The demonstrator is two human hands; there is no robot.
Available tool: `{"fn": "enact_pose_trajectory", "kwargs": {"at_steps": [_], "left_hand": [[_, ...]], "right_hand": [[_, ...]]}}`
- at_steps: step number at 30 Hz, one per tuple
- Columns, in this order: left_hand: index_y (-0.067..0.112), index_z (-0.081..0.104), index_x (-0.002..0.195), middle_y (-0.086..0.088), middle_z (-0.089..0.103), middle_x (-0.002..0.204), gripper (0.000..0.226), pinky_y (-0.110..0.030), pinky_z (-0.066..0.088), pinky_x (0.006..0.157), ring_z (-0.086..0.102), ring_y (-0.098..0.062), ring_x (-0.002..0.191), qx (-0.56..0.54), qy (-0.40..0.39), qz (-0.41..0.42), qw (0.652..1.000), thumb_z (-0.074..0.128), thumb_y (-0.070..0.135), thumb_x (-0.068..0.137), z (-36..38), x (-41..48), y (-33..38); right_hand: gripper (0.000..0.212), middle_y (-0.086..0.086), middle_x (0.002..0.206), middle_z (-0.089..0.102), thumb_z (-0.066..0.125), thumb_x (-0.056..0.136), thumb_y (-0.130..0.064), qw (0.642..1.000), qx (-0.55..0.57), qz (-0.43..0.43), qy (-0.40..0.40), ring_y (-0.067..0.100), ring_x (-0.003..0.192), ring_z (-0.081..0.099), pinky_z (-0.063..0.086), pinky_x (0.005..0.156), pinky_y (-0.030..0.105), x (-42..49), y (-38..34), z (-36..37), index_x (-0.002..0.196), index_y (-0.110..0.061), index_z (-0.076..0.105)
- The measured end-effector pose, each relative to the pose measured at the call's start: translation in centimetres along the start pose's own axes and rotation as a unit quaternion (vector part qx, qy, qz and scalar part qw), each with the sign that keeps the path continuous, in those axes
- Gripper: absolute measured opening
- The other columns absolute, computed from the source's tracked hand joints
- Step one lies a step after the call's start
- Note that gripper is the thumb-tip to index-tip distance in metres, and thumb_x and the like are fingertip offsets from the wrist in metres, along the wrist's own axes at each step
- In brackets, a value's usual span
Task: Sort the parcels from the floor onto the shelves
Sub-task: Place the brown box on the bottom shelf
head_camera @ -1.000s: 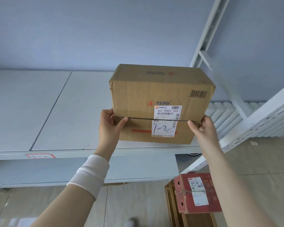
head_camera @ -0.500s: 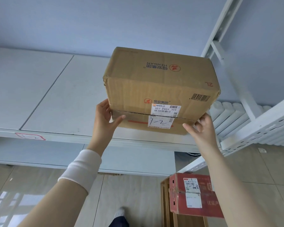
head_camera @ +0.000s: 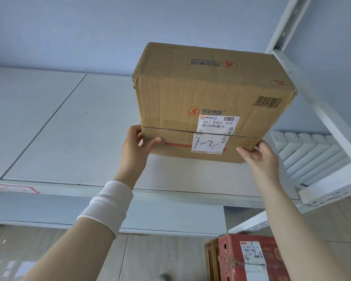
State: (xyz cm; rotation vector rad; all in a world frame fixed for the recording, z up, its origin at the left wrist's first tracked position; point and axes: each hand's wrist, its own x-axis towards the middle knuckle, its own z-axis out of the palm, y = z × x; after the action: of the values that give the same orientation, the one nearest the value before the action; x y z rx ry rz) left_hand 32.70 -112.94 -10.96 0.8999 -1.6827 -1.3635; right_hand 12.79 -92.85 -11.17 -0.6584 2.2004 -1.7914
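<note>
Parcel: a brown cardboard box [head_camera: 211,94] sits at about 1 o'clock in the view, held up at the top shelf [head_camera: 69,128] and tilted so that its front face and top both show. Whether its underside touches the board I cannot tell.
Label: a white shipping label [head_camera: 213,134] on the front face, handwritten "1-2", crosses the taped seam.
Left hand: the left hand [head_camera: 134,147] grips the box's lower corner at 8 o'clock, thumb pressed flat on the front face, fingers wrapped round the side.
Right hand: the right hand [head_camera: 259,157] holds the lower corner at 4 o'clock, thumb under the front edge, fingers curled behind the side.
Wrist: a white wristband [head_camera: 107,207] is on the left forearm.
Shelf tag: a red-bordered tag [head_camera: 15,188] is stuck on the shelf's front edge at 8 o'clock.
Other parcel: a red box [head_camera: 251,258] with its own white label stands low down at 5 o'clock, beside flat brown cardboard.
Frame: a white upright post [head_camera: 280,27] rises at 1 o'clock, just behind the box.
</note>
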Motion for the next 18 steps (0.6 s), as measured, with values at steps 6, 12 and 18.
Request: {"fn": "enact_pose_trajectory", "kwargs": {"at_steps": [6, 12, 18], "left_hand": [[0.017, 0.049, 0.102, 0.018, 0.058, 0.098, 0.029, -0.002, 0.044, 0.069, 0.055, -0.002, 0.102, 0.005, -0.005, 0.003, 1.000, 0.069, 0.015, 0.082, 2.1, 4.9, -0.3], [0.017, 0.049, 0.103, 0.018, 0.058, 0.098, 0.029, -0.007, 0.044, 0.068, 0.056, -0.002, 0.100, 0.013, -0.003, 0.005, 1.000, 0.069, 0.014, 0.082, 3.9, 8.9, -0.8], [0.018, 0.049, 0.104, 0.019, 0.057, 0.099, 0.029, -0.012, 0.043, 0.073, 0.056, -0.007, 0.103, 0.018, 0.000, 0.004, 1.000, 0.068, 0.014, 0.083, 4.5, 10.2, -1.4]], "right_hand": [[0.031, -0.001, 0.110, 0.068, 0.069, 0.082, -0.012, 1.000, 0.001, -0.015, -0.012, 0.012, 0.105, 0.063, 0.047, 0.094, 0.025, 5.3, 0.6, 1.1, 0.112, -0.015, 0.061], [0.029, -0.003, 0.110, 0.068, 0.068, 0.082, -0.010, 0.999, 0.024, -0.027, -0.016, 0.011, 0.101, 0.064, 0.046, 0.090, 0.023, 9.6, 1.0, 2.1, 0.108, -0.021, 0.061], [0.030, -0.006, 0.109, 0.069, 0.070, 0.082, -0.014, 0.999, 0.035, -0.032, -0.015, 0.012, 0.107, 0.063, 0.046, 0.095, 0.030, 11.0, 1.9, 2.4, 0.108, -0.025, 0.061]]}}
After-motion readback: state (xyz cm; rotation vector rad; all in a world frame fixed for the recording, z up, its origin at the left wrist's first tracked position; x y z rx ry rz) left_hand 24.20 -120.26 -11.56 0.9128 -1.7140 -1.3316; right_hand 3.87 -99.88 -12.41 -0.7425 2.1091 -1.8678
